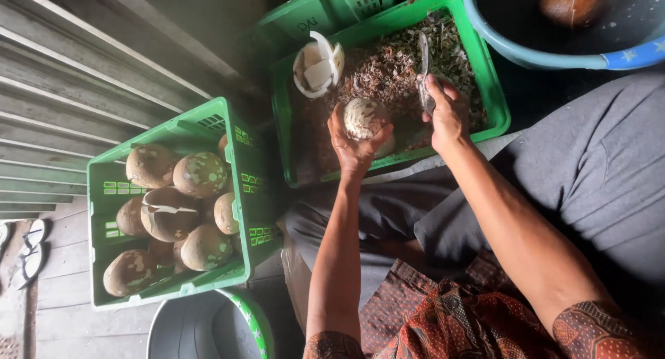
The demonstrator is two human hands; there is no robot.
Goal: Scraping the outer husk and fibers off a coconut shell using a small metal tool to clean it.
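Note:
My left hand [353, 145] cups a round, mostly peeled coconut kernel [365, 116], pale with brown flecks, over a green crate [493, 102]. My right hand [447, 116] grips a metal peeling knife [423, 62], its blade pointing away over the crate. The crate is full of brown shavings [388, 71], and broken white coconut pieces [317, 69] lie at its far left corner.
A second green crate [100, 193] on the left holds several brown, patchy coconut kernels [200, 174]. A blue basin [644, 54] at top right has water and one brown kernel [571, 2]. A grey bucket [201, 328] stands below; sandals [31, 251] lie on wooden planks.

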